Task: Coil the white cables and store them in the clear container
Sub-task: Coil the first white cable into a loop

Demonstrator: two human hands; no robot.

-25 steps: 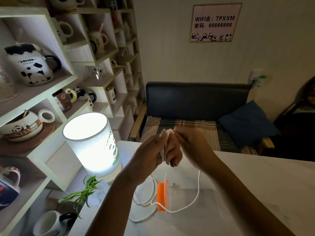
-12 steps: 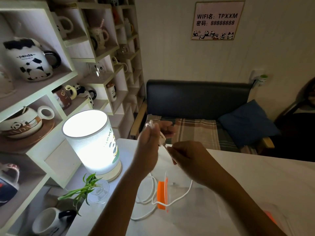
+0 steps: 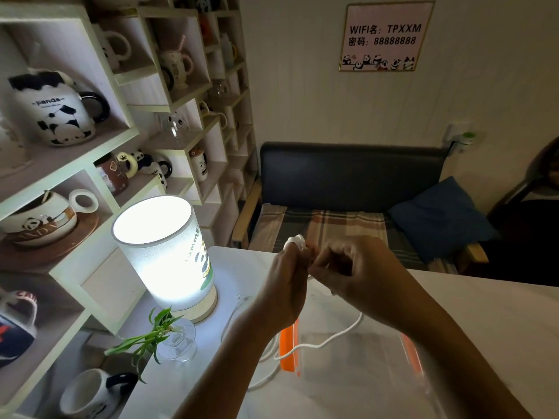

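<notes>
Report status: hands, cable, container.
Left hand and right hand both shut on white cable. Loose length trails over clear container. Nothing blocking.

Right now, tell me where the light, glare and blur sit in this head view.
Head view: the lit cylindrical table lamp is the main light, its top blown out to white; the room is dim, both hands dark against it; wide-angle bending curves the white shelf unit; the thin white cable reads clearly, the clear orange-edged container only faintly.
</notes>
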